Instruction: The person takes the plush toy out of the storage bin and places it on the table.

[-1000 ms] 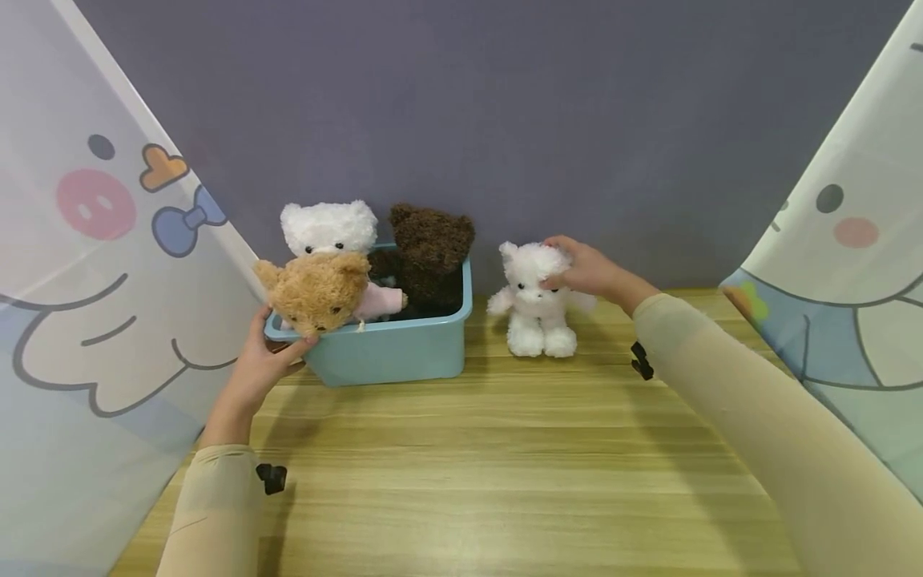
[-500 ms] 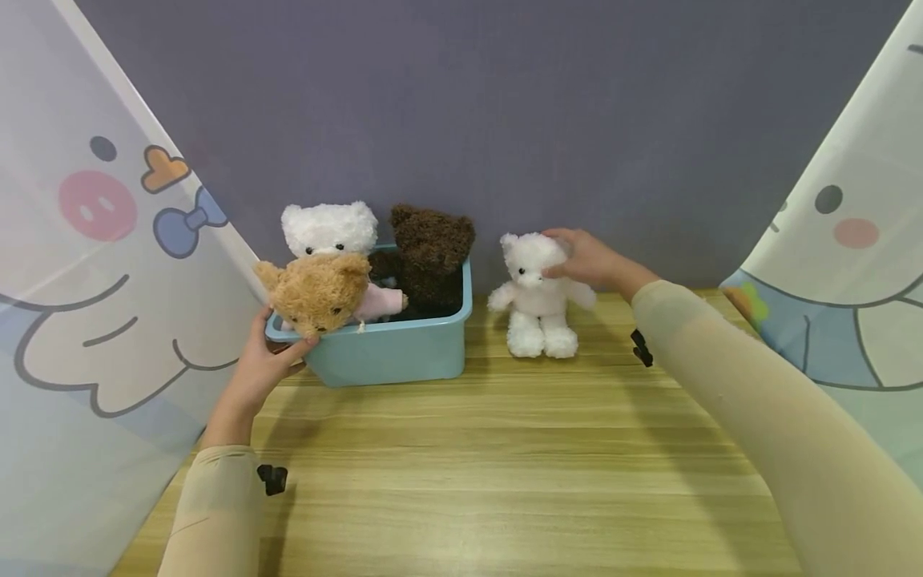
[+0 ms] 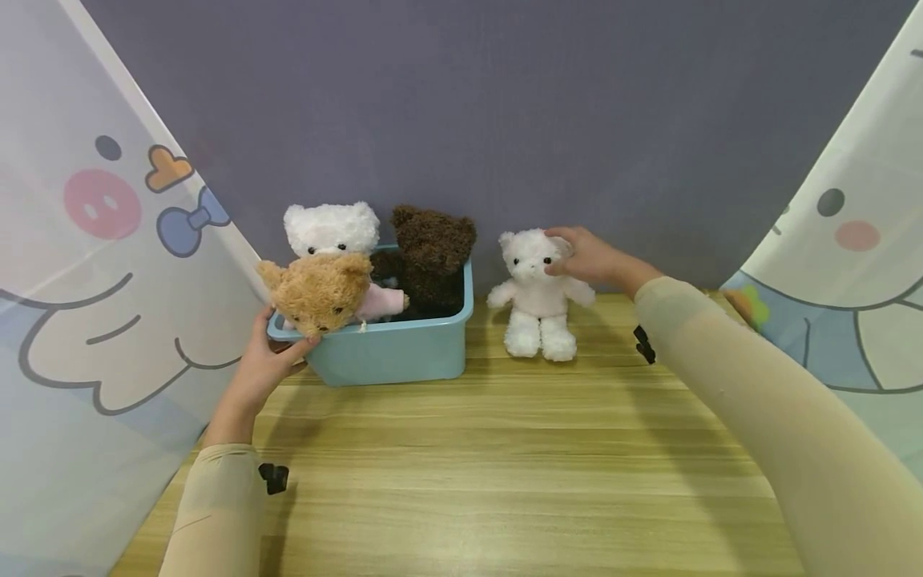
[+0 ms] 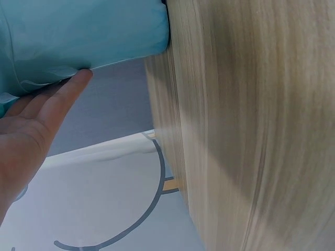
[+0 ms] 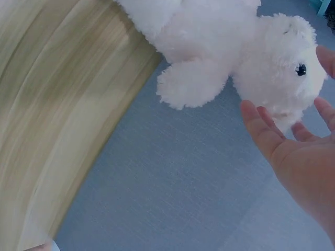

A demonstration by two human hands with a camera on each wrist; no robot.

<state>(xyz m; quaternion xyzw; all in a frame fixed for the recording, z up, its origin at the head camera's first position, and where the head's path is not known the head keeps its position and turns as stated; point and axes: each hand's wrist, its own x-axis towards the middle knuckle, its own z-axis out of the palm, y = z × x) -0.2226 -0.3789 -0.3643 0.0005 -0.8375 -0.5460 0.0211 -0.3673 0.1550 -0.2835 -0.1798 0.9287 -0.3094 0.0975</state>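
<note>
In the head view my left hand [image 3: 263, 365] grips the near-left corner of a light blue storage bin [image 3: 392, 353], thumb along its front and fingers at its left side. The left wrist view shows that hand against the bin's side [image 4: 89, 36]. My right hand [image 3: 594, 260] is loosely spread round the head of a fluffy white teddy bear [image 3: 541, 300], which stands upright on the table to the bin's right. In the right wrist view extended fingers reach past the bear's head [image 5: 277, 68], with the thumb apart from them near its face.
A tan teddy bear [image 3: 317, 292] in pink leans over the bin's front rim. Behind it are a white bear [image 3: 332, 228] and a dark brown bear [image 3: 433, 240]. A grey wall [image 3: 497, 112] backs the wooden table [image 3: 461, 465]; printed curtains [image 3: 65, 264] flank both sides.
The white bear's head has risen and turned from a rightward slump to face forward, so both eyes show. My right hand has risen slightly with it. My left hand stays at the bin's corner.
</note>
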